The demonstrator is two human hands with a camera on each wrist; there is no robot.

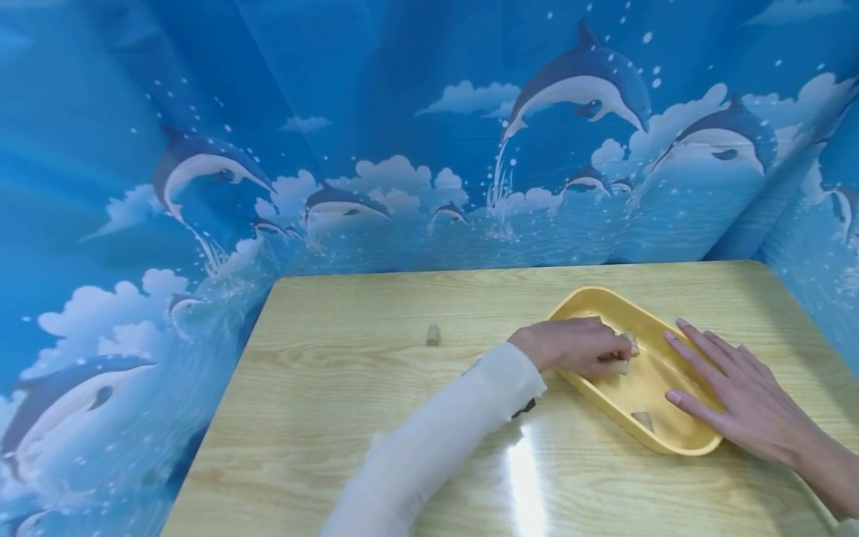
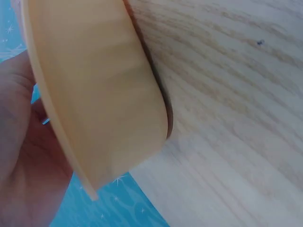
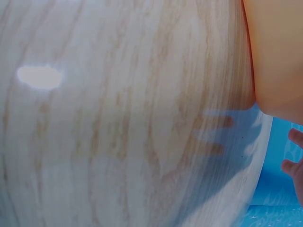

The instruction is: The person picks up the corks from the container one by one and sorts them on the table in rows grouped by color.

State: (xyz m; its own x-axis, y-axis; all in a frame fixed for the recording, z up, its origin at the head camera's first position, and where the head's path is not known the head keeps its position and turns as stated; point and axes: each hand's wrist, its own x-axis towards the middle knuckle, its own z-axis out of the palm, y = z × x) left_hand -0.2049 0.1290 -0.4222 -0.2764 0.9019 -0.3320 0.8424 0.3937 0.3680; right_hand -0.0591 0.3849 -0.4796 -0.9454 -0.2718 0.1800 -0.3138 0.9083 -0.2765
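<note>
In the head view, my left hand [image 1: 590, 347] reaches over the near-left rim of a yellow oblong tray [image 1: 614, 406]. Its curled fingers pinch a small tan cork [image 1: 619, 367] just above the tray floor. Another cork [image 1: 631, 343] shows beside the fingertips, and one more cork [image 1: 642, 420] lies toward the tray's near end. Across the opposite rim, my right hand [image 1: 738, 388] rests with fingers straight and spread. The left wrist view shows part of the left hand [image 2: 28, 142] behind the tray's wall [image 2: 104, 94]; what it pinches is hidden there.
A single cork [image 1: 432, 335] stands on the wood-grain table [image 1: 322, 388], left of the tray. Behind the table hangs a blue curtain [image 1: 403, 112] printed with dolphins. The table's far edge runs close to that curtain.
</note>
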